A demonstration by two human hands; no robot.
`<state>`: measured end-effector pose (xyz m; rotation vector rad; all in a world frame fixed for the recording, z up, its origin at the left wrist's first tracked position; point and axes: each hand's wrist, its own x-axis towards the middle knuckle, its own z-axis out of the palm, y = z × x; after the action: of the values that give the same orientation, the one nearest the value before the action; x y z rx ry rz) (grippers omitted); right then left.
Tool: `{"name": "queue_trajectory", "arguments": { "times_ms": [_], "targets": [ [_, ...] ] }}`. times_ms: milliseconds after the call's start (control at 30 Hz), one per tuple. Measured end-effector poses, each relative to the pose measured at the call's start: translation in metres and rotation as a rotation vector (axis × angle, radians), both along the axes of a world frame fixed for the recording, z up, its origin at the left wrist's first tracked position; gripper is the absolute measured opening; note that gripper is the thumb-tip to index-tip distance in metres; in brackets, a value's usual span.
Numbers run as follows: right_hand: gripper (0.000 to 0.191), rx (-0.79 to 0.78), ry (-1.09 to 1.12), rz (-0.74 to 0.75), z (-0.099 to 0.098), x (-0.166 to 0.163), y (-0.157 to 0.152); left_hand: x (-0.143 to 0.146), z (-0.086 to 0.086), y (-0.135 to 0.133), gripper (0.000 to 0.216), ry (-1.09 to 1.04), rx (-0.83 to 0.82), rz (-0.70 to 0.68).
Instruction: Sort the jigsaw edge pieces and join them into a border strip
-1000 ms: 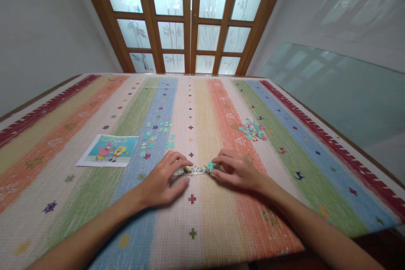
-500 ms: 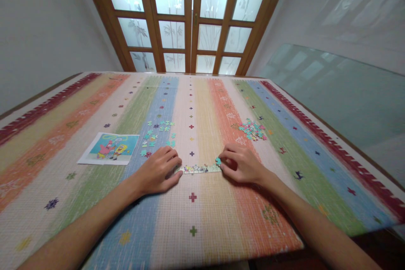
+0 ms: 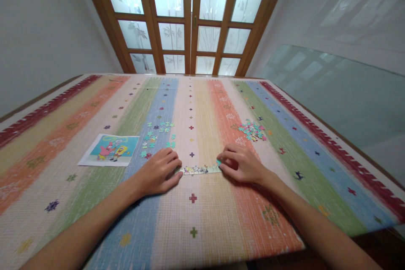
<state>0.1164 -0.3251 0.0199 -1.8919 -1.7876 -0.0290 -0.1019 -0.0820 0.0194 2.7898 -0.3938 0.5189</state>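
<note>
A narrow strip of joined jigsaw pieces (image 3: 200,170) lies across the tablecloth between my two hands. My left hand (image 3: 161,171) grips its left end, thumb below and fingers above, hiding that end. At the right end, my right hand (image 3: 242,163) pinches a teal puzzle piece (image 3: 218,163) between thumb and fingers. Most of that piece is covered by the fingertips, and whether it is joined to the strip I cannot tell. Loose teal and green puzzle pieces (image 3: 152,145) are spread just beyond my left hand. A heap of mixed puzzle pieces (image 3: 252,130) sits beyond my right hand.
To the left lies a printed cartoon picture (image 3: 110,150) on white paper. The striped tablecloth (image 3: 193,215) covers the table, whose near edge runs below my forearms. A glass panel (image 3: 335,88) stands along the right wall, and wooden glazed doors (image 3: 191,46) close the far side.
The teal piece in my right hand has shifted slightly and now shows less between the fingertips. My left hand keeps its place on the strip.
</note>
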Motion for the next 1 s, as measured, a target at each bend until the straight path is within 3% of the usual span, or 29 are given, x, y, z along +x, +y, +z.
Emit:
{"name": "queue_trajectory", "arguments": {
  "times_ms": [1000],
  "targets": [
    [0.022, -0.069, 0.049, 0.017, -0.0022, 0.0037, -0.0001, -0.0006, -0.0002, 0.0002, 0.015, 0.007, -0.015, 0.0]
  ]
}}
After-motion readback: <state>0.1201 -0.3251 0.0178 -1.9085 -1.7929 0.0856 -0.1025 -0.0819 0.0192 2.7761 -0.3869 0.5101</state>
